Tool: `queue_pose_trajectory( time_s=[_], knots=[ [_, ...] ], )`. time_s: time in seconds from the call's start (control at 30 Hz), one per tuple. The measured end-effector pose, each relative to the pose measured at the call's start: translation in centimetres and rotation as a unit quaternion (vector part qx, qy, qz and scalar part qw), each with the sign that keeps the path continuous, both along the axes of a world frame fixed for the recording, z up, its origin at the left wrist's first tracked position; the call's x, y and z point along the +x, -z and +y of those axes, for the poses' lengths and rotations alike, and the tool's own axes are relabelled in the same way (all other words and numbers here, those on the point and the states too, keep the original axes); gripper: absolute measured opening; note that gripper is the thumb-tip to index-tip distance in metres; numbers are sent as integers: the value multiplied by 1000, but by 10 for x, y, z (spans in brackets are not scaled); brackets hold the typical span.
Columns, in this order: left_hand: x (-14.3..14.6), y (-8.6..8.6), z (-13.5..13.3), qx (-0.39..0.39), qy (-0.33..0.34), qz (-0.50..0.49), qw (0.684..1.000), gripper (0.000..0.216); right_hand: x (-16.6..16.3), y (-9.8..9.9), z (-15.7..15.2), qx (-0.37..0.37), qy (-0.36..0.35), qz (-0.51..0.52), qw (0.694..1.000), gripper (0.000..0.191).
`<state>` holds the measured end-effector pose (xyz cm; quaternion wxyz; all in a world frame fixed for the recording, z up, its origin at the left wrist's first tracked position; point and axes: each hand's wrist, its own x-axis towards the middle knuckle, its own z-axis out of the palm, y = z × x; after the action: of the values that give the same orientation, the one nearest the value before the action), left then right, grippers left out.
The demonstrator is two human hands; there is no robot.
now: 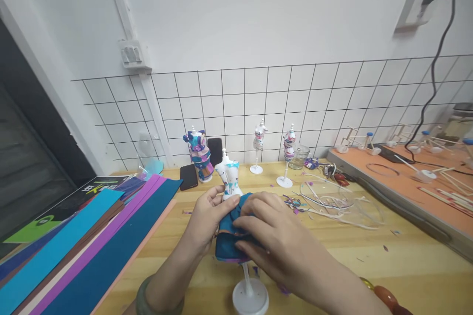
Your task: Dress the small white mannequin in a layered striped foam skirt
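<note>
A small white mannequin (228, 174) with blue and pink blotches stands on a round white base (250, 299) in front of me. Dark blue foam (226, 248) with a purple edge is wrapped round its lower half like a skirt. My left hand (207, 216) grips the mannequin's waist and the foam from the left, fingers curled. My right hand (273, 238) lies over the foam from the right, fingers pressed together on the folds.
Long foam sheets (84, 246) in blue, purple and brown lie fanned out at left. Behind stand a dressed mannequin (200, 155), two bare ones (259, 145), two phones (188, 176) and a glass (300, 156). Wire hoops (332, 197) and an orange board (414, 182) lie at right.
</note>
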<state>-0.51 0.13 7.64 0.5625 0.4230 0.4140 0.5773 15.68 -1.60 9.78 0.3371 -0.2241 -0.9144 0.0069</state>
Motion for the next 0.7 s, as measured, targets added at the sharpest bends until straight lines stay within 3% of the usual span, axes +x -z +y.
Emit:
queue_pose_trajectory(
  time_s=[0.17,0.47,0.7],
  knots=[
    [-2,-2,0,7,-19,12,1000,43,-4,10,7,109,3,4,994,24],
    [-3,-5,-2,14,-12,8,1000,41,-5,1,-2,181,-35,18,983,42],
    [-1,-14,-9,27,-11,-26,999,34,-5,7,1,217,-74,63,971,33]
  ],
)
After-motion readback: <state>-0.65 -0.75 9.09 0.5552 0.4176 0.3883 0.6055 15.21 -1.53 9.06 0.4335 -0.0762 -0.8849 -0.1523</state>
